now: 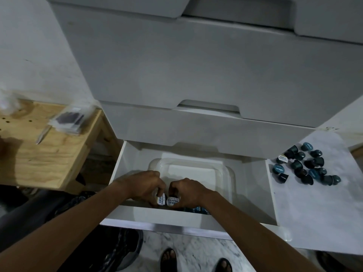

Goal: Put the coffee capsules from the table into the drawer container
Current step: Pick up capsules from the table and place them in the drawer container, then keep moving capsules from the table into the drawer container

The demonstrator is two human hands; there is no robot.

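Now placing: left hand (144, 186) and right hand (185, 191) each pinch one capsule, left capsule (160, 200), right capsule (172, 201), low over the clear container (227, 171) in the drawer (272, 195). Next, release, then reach for the pile (306, 166) on the table (318, 213).

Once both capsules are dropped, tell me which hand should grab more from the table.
Probably the right hand: the capsule pile lies on the white table to its right; the left hand would cross over.

Dark capsules (306, 166) heaped on white table (318, 209)
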